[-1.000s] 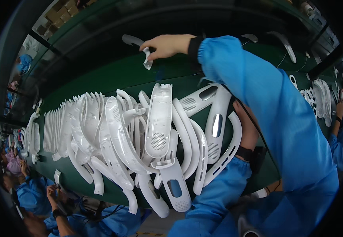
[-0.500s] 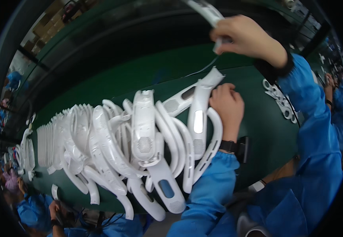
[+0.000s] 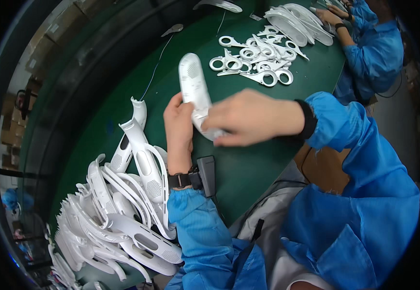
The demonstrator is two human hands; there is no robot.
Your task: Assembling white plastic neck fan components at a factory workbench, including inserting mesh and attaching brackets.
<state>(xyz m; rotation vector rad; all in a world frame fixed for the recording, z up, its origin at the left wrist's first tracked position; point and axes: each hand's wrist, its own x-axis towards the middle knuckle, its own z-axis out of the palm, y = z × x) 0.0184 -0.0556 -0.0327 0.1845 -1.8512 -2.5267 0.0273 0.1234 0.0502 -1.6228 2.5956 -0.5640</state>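
Observation:
A white curved plastic casing (image 3: pixel 195 89) with a patch of small holes at its far end is held up over the table, tilted. My left hand (image 3: pixel 177 123) grips its left side, thumb lying over the edge. At the casing's near end is my right hand (image 3: pixel 253 118), blurred by motion, fingers curled over it; its fingertips are partly hidden. Left of my left forearm lies a heap of similar white casings (image 3: pixel 142 162), some with oval windows and hole patterns, others slotted curved strips.
Beyond my hands on the green table (image 3: pixel 239 179) lie several white ring-ended parts (image 3: pixel 268 53) and a stack of white shells (image 3: pixel 294 24). A co-worker in blue (image 3: pixel 376 46) sits at the far right. A thin cord (image 3: pixel 157 67) hangs near the dark rail at the left.
The view has swung to the right. My right hand has come in from the far side, where it held a white piece. My left hand has left the heap and now grips the casing.

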